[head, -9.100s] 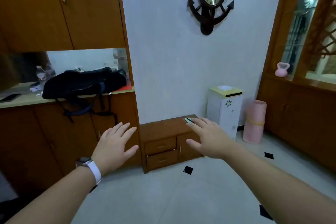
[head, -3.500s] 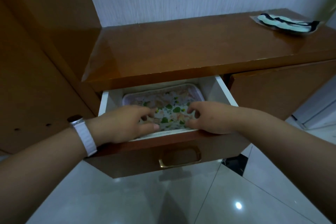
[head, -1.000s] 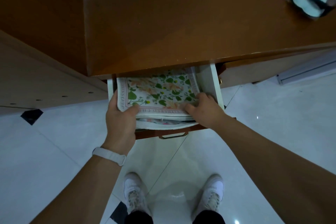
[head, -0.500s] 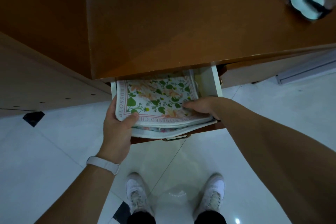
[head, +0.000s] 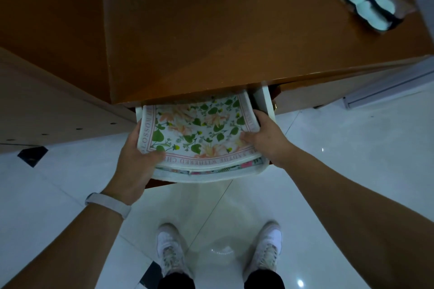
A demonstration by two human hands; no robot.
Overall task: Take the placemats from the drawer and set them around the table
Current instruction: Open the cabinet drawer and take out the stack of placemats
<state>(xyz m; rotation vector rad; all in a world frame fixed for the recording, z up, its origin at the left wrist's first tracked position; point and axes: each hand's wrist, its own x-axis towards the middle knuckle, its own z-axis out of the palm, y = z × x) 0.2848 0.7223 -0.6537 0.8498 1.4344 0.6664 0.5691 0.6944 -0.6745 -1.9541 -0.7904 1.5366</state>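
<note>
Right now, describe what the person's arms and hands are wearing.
Left arm and right arm are bare, no sleeves in view. A pale band, like a watch strap, circles the left wrist. The left hand and right hand show no gloves or rings.

Floral placemats (head: 199, 129) stacked, half out of open drawer (head: 264, 101)
</note>
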